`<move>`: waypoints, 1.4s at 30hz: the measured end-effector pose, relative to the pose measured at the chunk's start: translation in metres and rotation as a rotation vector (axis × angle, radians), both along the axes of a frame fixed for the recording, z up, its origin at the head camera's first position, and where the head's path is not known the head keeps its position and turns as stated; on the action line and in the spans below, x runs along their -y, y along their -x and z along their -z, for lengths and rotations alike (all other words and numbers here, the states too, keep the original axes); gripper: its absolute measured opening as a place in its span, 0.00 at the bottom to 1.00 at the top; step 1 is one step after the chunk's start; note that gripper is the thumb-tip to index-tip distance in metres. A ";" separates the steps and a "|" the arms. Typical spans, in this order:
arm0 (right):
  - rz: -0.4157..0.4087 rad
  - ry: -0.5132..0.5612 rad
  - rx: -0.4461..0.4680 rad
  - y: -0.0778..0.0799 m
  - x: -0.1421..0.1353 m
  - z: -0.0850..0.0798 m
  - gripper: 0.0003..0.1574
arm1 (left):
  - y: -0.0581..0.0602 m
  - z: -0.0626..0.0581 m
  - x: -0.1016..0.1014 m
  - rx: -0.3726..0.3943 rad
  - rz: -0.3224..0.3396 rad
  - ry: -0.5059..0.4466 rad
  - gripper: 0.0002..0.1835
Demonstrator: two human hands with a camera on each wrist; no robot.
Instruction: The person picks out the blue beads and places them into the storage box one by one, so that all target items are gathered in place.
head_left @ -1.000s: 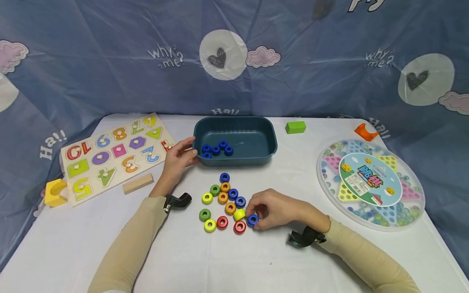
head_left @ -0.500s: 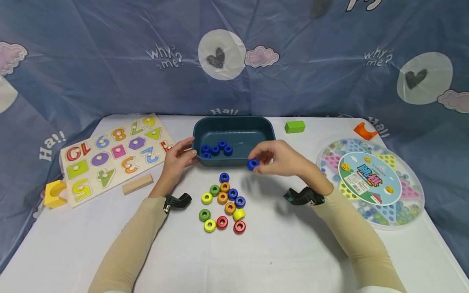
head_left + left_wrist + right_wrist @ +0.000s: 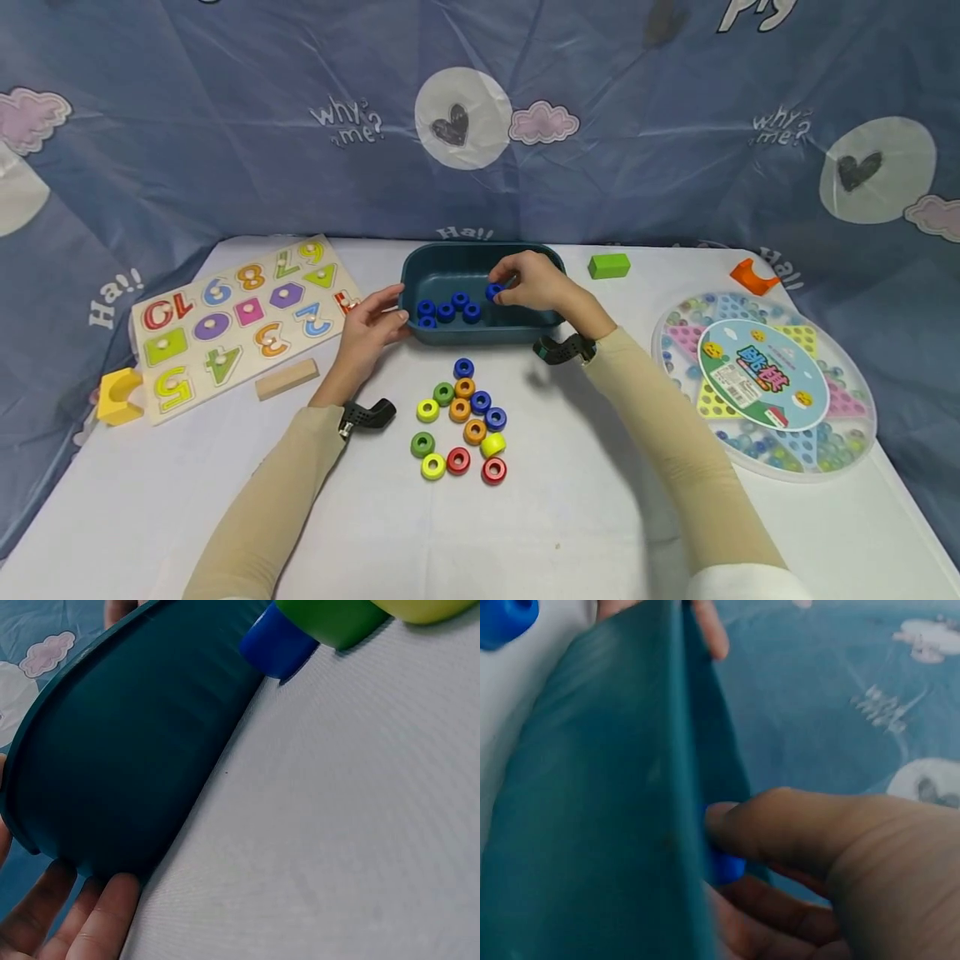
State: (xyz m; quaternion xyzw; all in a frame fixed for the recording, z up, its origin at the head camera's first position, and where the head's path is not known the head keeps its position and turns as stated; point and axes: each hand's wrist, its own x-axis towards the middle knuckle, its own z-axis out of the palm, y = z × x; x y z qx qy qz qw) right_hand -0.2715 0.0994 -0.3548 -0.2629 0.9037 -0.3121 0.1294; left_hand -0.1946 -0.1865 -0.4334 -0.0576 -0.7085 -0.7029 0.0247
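Observation:
In the head view, my right hand (image 3: 534,282) is inside the dark teal tray (image 3: 480,337), pinching a blue bead (image 3: 492,291) between thumb and fingers. The right wrist view shows this blue bead (image 3: 727,868) partly behind the tray's rim, under my thumb. My left hand (image 3: 367,329) rests with relaxed fingers against the tray's left end; its fingertips (image 3: 112,900) touch the outer wall in the left wrist view. Several blue beads (image 3: 459,300) lie in the tray's left half. Nearer me are loose beads in green, yellow, orange, blue and red, such as a red bead (image 3: 493,471).
A wooden number puzzle (image 3: 247,317) lies left, with a wooden block (image 3: 287,379) and a yellow arch block (image 3: 118,397) beside it. On the right are a round marble game (image 3: 765,383), a green block (image 3: 609,266) and an orange piece (image 3: 753,277).
My right hand has lifted a blue bead from the right of the loose group and carried it away from me, over the near rim into the tray. My left hand has stayed at the tray.

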 end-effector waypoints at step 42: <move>-0.254 0.097 -0.157 -0.093 -0.005 0.000 0.16 | 0.000 0.000 0.001 -0.008 0.010 -0.018 0.26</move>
